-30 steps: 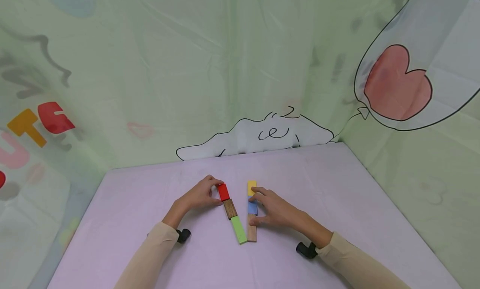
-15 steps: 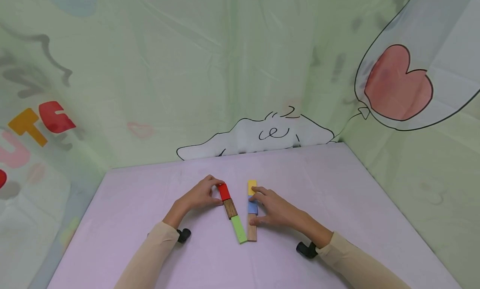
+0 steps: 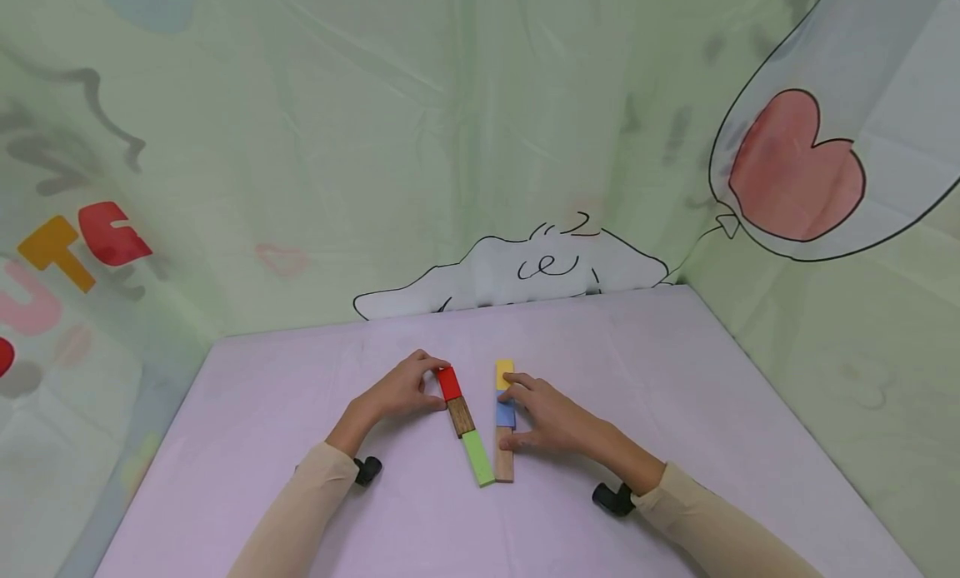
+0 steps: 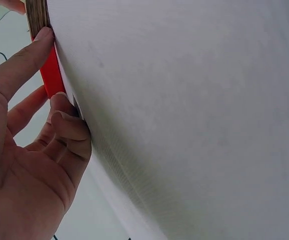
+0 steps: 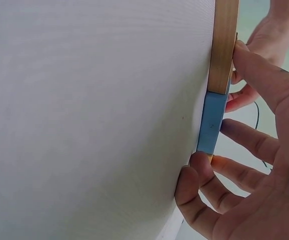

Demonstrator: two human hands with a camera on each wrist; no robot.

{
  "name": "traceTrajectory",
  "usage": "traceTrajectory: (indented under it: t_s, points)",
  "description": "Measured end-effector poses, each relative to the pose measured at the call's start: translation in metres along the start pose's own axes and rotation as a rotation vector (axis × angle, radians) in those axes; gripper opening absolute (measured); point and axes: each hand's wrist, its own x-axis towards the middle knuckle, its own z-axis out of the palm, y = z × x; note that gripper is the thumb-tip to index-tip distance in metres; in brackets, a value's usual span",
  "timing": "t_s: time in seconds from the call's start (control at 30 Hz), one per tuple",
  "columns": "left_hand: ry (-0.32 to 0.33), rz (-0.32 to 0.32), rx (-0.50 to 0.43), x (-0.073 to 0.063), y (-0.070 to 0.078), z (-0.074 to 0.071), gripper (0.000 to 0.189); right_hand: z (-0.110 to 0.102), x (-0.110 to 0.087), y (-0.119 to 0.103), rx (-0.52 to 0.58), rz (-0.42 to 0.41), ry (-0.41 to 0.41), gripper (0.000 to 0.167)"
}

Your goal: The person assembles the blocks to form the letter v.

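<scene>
Two rows of flat blocks lie on the table and nearly meet at their near ends, spreading apart away from me. The slanted left row has a red block (image 3: pixel 449 384), a dark brown wooden block (image 3: pixel 461 417) and a green block (image 3: pixel 478 459). In the right row are a yellow block (image 3: pixel 504 373), a blue block (image 3: pixel 506 413) and a light wooden block (image 3: pixel 504 465). My left hand (image 3: pixel 405 387) holds the red block between thumb and fingers. Over the right row, my right hand (image 3: pixel 551 417) rests fingertips on the yellow and blue blocks, thumb on the light wooden one.
A pale lilac cloth covers the table (image 3: pixel 622 361). Printed fabric walls (image 3: pixel 375 145) rise along the back and both sides. Dark wrist cameras sit at the left sleeve (image 3: pixel 300 507) and right sleeve (image 3: pixel 712 511).
</scene>
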Motion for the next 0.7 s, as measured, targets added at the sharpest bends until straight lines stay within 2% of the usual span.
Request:
traceTrajectory:
  t_s: [0.33,0.7]
  points:
    - [-0.003,-0.022,-0.005,-0.0003,-0.0011,0.0014,0.064,0.0010,0.0027,0.0005,-0.005,0.008,-0.005,0.068]
    - [-0.018,-0.033,-0.028,-0.0045,0.0015,-0.0007,0.076,-0.0006,0.0027,-0.0048,-0.056,0.012,-0.022,0.068]
